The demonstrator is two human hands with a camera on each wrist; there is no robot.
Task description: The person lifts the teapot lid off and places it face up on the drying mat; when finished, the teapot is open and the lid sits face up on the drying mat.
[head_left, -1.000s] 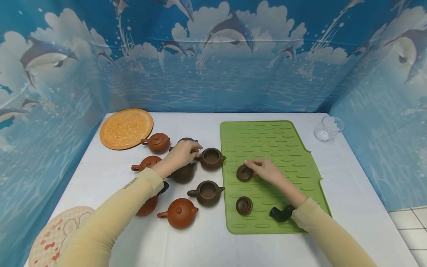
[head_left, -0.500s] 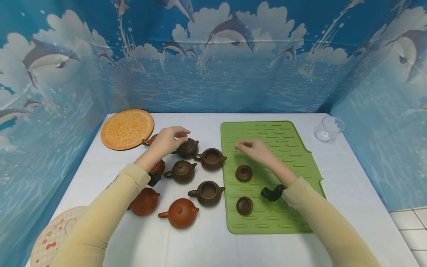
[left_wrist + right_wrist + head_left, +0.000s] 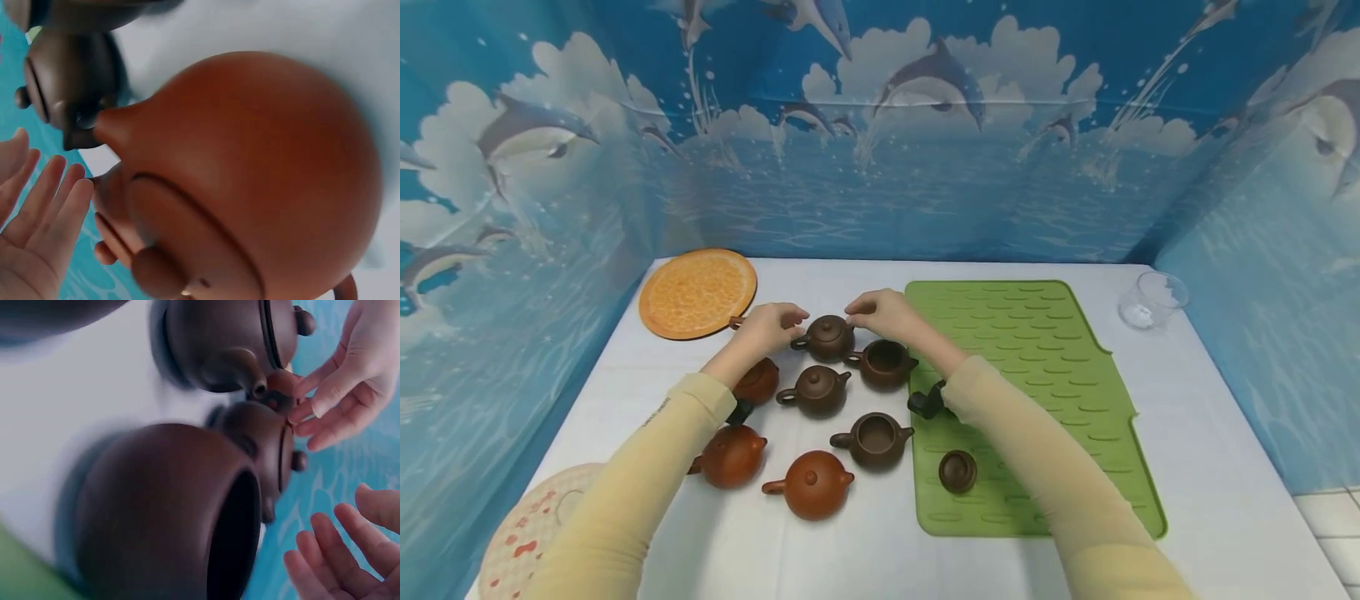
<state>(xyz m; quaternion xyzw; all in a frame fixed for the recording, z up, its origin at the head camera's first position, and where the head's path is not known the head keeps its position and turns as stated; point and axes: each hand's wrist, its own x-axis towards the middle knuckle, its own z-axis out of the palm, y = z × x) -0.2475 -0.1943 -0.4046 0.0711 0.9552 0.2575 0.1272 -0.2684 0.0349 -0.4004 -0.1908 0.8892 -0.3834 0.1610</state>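
My left hand point(image 3: 767, 329) is beside the handle of a lidded dark brown teapot point(image 3: 827, 338) at the back of the group. On that teapot's spout side is my right hand point(image 3: 891, 317), above a lidless dark teapot point(image 3: 887, 383). Both hands have loosely extended fingers and hold nothing, as the right wrist view shows of the left hand point(image 3: 353, 381) and the right hand point(image 3: 350, 562). A second lidded dark teapot point(image 3: 817, 393) and another lidless one point(image 3: 877, 454) stand nearer. A dark lid point(image 3: 957, 472) lies on the green mat; my right forearm hides the other.
Several reddish-brown lidded teapots point(image 3: 816, 492) stand at the left and front. The green mat point(image 3: 1015, 333) covers the right side. A clear glass point(image 3: 1150, 302) stands at the far right, with an orange round mat point(image 3: 697, 292) back left and a patterned round mat point(image 3: 527, 533) front left.
My right hand set its dark lid down on the green mat, let go and moved left to the back dark teapot. My left hand drew back left to that teapot's handle side.
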